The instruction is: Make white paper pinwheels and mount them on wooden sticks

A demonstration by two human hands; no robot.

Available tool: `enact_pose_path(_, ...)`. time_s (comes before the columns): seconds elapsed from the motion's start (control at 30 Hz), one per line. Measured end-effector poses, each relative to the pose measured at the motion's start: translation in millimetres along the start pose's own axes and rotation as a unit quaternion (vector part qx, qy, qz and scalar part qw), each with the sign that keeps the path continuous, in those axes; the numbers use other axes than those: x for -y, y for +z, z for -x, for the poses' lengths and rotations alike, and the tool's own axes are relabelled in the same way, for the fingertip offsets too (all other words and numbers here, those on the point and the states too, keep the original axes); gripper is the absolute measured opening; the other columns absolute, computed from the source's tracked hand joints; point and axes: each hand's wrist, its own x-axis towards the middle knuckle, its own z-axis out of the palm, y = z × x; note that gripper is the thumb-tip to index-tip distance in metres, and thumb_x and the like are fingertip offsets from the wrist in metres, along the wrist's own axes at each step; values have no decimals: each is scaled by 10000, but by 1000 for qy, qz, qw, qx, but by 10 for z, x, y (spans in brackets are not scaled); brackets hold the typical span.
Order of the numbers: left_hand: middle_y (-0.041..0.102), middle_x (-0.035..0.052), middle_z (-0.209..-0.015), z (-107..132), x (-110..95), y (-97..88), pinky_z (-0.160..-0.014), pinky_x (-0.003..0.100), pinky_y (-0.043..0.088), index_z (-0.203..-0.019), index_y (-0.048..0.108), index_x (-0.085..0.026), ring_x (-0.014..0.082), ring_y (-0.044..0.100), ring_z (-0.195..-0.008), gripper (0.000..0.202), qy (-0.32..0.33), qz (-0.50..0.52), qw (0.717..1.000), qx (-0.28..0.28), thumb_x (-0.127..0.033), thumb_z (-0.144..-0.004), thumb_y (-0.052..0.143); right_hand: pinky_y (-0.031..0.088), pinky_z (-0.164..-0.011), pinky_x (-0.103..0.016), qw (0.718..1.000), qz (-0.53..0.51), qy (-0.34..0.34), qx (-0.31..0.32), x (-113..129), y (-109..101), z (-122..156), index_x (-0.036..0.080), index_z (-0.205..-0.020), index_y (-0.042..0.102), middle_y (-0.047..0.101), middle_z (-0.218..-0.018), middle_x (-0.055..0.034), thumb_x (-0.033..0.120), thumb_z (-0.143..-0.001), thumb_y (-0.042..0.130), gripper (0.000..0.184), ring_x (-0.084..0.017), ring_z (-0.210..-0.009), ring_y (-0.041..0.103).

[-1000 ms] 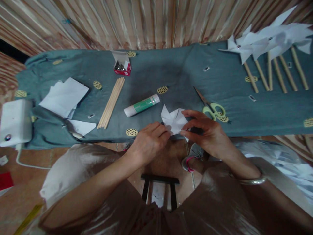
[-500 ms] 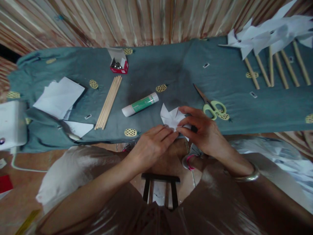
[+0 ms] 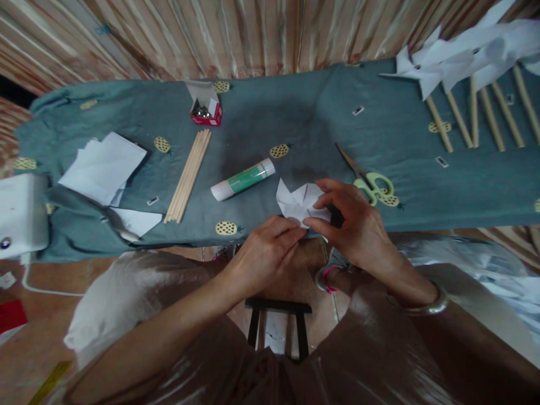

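Observation:
A white paper pinwheel [image 3: 300, 201] with folded blades is held between my two hands near the front edge of the table. My left hand [image 3: 265, 247] pinches its lower left side, fingers pressed together. From the right, my right hand [image 3: 352, 219] grips it with the thumb at the lower edge and the fingers bent over a blade. A glue stick [image 3: 242, 180] with a green label lies just to the left of the pinwheel. Scissors [image 3: 369, 183] with light green handles lie right beside my right hand.
Left on the green cloth [image 3: 253, 118] are wooden sticks [image 3: 188, 177], an open red box of small metal pieces [image 3: 205, 109], paper sheets [image 3: 101, 169] and a white device [image 3: 23, 214]. Several pinwheels on sticks [image 3: 468, 62] lie far right. A dark stool [image 3: 278, 306] stands below.
My right hand's fingers have shifted slightly right and up along the pinwheel, so more of its upper right blade shows. My left hand keeps its pinch. The view has moved slightly.

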Motion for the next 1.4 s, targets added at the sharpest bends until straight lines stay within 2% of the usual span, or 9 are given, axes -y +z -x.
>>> enact_pose_path(0.17, 683, 87, -1039, 10, 9, 15, -854, 323, 578, -1094, 649, -137, 164, 657, -975, 230, -30, 42, 999, -12, -133, -915, 504, 477, -969, -553, 1000, 11, -19, 2, 15, -10, 24, 241, -744, 589, 616, -1248, -108, 295, -821, 676, 128, -327, -1173, 573)
enact_pose_path(0.4, 694, 96, -1032, 0, 17, 14, -831, 307, 591, -1061, 670, -119, 161, 673, -949, 218, -35, 49, 998, -15, -132, -907, 516, 481, -970, -577, 1000, -2, -6, 30, 19, -40, 43, 286, -758, 608, 616, -1253, -56, 250, -841, 636, 94, -340, -1175, 572)
enact_pose_path(0.63, 701, 88, -1025, -9, 12, 5, -841, 322, 594, -1050, 672, -134, 163, 680, -946, 210, -39, 47, 998, -17, -129, -902, 523, 484, -968, -510, 1000, 8, -17, 20, -14, 2, 47, 212, -758, 634, 626, -1250, -97, 282, -853, 625, 118, -292, -1167, 581)
enact_pose_path(0.77, 704, 87, -1016, -12, 6, -4, -838, 302, 590, -1038, 671, -124, 159, 683, -937, 200, -32, 45, 998, -23, -132, -905, 521, 484, -969, -477, 1000, 16, -15, 23, 7, 5, 40, 208, -745, 623, 624, -1254, -110, 257, -850, 630, 115, -279, -1169, 579)
enact_pose_path(0.93, 703, 80, -1029, -24, -3, -16, -855, 299, 582, -1055, 666, -130, 157, 680, -952, 208, -48, 51, 997, -10, -132, -904, 524, 477, -983, -503, 1000, 12, 1, 27, 40, -1, 32, 238, -743, 603, 616, -1260, -92, 243, -848, 623, 107, -286, -1182, 571)
enact_pose_path(1.13, 700, 68, -1012, -44, -5, -18, -851, 288, 576, -1038, 670, -142, 156, 681, -938, 198, -58, 59, 997, -4, -135, -904, 524, 492, -966, -526, 1000, 14, -4, 24, 62, -1, 24, 230, -741, 605, 626, -1245, -128, 222, -844, 616, 104, -317, -1165, 581)
enact_pose_path(1.4, 666, 82, -1007, -48, 11, 1, -785, 292, 588, -1055, 650, -121, 160, 668, -904, 199, -36, 6, 999, 14, -141, -906, 520, 508, -945, -551, 1000, 10, -21, 14, 41, 20, 23, 283, -765, 627, 631, -1222, -61, 229, -855, 596, 109, -325, -1140, 584)
